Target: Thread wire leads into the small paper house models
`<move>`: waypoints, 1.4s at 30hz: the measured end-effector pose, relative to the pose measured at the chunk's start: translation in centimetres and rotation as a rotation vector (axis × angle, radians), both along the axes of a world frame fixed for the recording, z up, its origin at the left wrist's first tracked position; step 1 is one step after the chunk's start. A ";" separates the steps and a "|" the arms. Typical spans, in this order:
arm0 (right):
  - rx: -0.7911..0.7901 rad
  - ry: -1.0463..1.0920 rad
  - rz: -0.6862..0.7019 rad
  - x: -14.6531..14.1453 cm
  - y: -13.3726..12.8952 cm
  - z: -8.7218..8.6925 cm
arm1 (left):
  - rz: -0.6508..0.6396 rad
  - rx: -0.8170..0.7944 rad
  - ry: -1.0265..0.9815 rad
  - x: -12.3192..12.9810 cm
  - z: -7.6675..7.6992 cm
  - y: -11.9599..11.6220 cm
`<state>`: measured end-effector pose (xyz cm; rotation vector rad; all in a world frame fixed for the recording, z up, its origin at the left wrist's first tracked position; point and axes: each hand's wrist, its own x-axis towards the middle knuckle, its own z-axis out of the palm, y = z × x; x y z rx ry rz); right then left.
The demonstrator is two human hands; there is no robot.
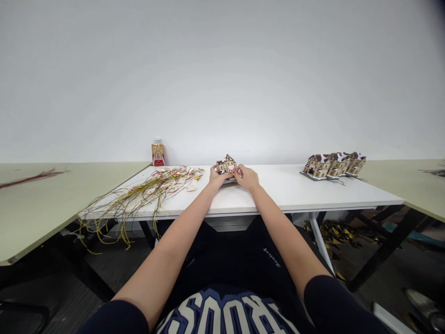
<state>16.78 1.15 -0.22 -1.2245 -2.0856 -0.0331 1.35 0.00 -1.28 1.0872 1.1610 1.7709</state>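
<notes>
A small model house (222,167) with cream walls and a dark roof sits at the middle of the white table. My left hand (217,178) grips its left side, the thumb across its lower front. A red-and-white striped awning (232,170) shows on the front of the house. Closed at the right side of the house, my right hand (248,177) has its fingertips against the front by the awning. Whether a small part lies between those fingertips is hidden.
To the left, a bundle of yellow and dark wires (139,191) with red-and-white pieces hangs over the table edge. A gold-and-red bottle (158,154) stands behind it. Several similar model houses (333,166) stand at the right. The wall (222,83) rises behind the table.
</notes>
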 end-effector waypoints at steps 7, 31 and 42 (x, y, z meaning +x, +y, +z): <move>0.015 0.016 0.042 0.1 -0.1 0.1 | -0.010 -0.016 -0.004 0.1 0.2 -0.1; -0.295 0.180 0.144 0.3 1.6 -0.5 | -0.028 0.021 -0.137 -0.3 0.4 -0.1; -0.360 0.500 0.321 -0.4 3.0 -1.6 | -0.007 0.040 -0.164 -0.2 1.1 -0.4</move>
